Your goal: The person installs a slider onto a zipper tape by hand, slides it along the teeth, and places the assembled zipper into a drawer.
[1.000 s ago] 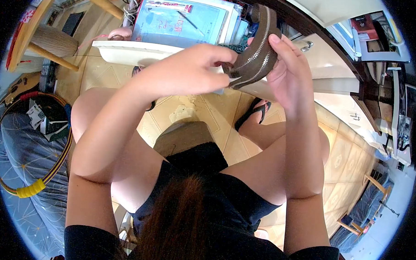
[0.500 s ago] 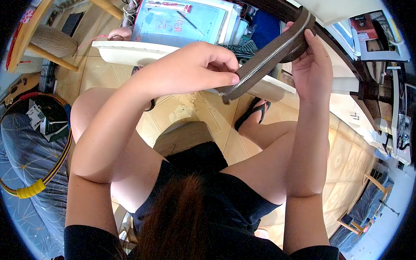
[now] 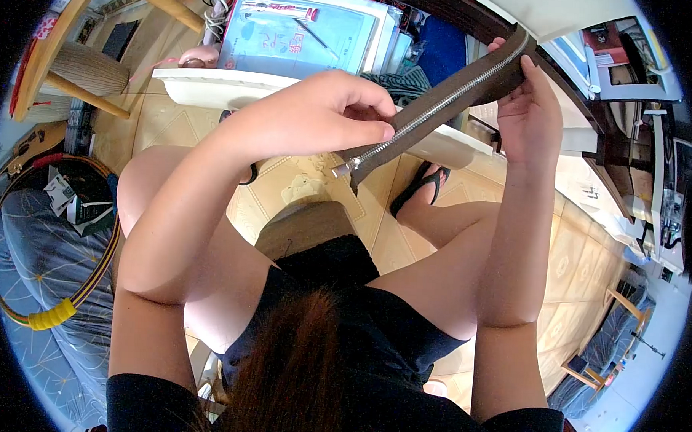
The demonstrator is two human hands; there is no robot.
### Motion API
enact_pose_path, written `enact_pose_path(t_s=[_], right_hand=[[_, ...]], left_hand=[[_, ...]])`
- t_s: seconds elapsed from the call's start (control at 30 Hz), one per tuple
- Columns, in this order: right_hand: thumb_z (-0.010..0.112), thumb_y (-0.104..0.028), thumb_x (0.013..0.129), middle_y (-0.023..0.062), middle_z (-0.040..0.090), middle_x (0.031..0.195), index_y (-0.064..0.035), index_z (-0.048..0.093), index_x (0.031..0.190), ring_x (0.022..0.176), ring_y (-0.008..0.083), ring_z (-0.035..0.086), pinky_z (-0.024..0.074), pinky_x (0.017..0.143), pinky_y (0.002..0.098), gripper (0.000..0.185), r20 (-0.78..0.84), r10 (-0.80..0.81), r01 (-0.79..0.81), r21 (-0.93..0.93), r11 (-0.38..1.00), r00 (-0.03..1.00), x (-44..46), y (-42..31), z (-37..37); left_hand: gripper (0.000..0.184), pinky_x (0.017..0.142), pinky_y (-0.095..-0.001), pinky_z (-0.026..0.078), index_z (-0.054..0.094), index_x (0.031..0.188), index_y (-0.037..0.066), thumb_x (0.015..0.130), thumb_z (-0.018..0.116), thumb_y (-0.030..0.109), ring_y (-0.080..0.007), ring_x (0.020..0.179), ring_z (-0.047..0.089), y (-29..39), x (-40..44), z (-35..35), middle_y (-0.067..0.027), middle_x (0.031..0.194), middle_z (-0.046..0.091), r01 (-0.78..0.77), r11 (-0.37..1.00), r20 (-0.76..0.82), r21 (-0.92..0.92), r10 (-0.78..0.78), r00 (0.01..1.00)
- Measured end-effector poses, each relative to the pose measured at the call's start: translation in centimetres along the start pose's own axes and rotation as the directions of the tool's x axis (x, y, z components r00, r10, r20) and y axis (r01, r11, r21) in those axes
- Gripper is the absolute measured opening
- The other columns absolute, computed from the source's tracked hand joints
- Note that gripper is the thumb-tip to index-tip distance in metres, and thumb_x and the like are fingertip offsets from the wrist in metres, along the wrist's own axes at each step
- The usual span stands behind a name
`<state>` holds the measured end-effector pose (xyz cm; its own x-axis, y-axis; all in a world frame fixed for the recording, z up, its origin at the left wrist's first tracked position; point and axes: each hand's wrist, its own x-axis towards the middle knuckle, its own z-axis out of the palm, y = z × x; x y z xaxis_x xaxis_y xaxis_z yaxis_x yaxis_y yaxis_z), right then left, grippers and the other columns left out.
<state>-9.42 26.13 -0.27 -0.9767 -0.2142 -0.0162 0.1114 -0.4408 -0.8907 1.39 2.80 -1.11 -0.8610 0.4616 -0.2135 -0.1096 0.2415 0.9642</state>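
A long brown zipper [image 3: 449, 90] with silver metal teeth stretches slantwise between my two hands above the drawer. My left hand [image 3: 349, 113] pinches it near its lower end, thumb on top and fingers partly hidden behind. Past that thumb, the end with a metal piece hangs free over the floor. My right hand [image 3: 531, 108] grips the upper end between thumb and fingers, where the tape bends over. Some of the tape behind my right fingers is hidden.
An open white drawer [image 3: 205, 89] holds a blue plastic folder [image 3: 291, 43], a pen and cloth items. A wooden stool [image 3: 83, 92] stands at the left, above a hoop [image 3: 53, 318] with yellow tape. Dark furniture shelves [image 3: 630, 142] line the right side.
The zipper has shifted down and left, and more of its lower end sticks out past my left hand. My right hand has moved slightly right; my left hand has barely moved.
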Motion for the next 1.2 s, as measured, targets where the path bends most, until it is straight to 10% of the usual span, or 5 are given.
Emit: enact_pose_path(t_s=[0.67,0.87,1.2], right_hand=[[0.041,-0.007,0.092,0.0239,0.049,0.126,0.0064,0.043,0.125,0.118,0.0321,0.049,0.0392,0.102,0.0390,0.036,-0.117,0.170,-0.164,0.061,0.985,0.978,-0.8,0.8,0.0],[0.043,-0.008,0.090,0.0258,0.049,0.126,0.0044,0.043,0.124,0.118,0.0323,0.049,0.0404,0.101,0.0408,0.036,0.214,0.328,-0.339,0.018,0.941,0.920,-1.9,1.4,0.7],[0.053,-0.009,0.087,0.0144,0.060,0.107,0.0027,0.052,0.109,0.097,0.0261,0.061,0.0506,0.086,0.0427,0.025,0.262,0.471,-0.466,-0.085,0.881,0.843,-2.9,2.5,1.6]], left_hand=[[0.020,0.070,-0.0203,0.045,0.058,0.108,0.003,0.089,0.057,0.012,-0.0040,0.078,0.054,-0.5,0.6,0.3,0.0017,0.088,0.062,-0.137,0.980,-0.053,-0.146,0.131,0.990],[0.022,0.058,-0.0172,0.038,0.058,0.110,0.006,0.090,0.057,0.016,-0.0007,0.069,0.048,0.4,0.6,0.2,0.0048,0.085,0.061,-0.069,0.989,-0.186,-0.132,0.044,0.981],[0.030,0.055,-0.0167,0.034,0.057,0.115,0.008,0.089,0.058,0.020,-0.0009,0.065,0.044,0.6,0.6,0.4,0.0065,0.078,0.056,-0.086,0.981,-0.296,-0.176,0.031,0.955]])
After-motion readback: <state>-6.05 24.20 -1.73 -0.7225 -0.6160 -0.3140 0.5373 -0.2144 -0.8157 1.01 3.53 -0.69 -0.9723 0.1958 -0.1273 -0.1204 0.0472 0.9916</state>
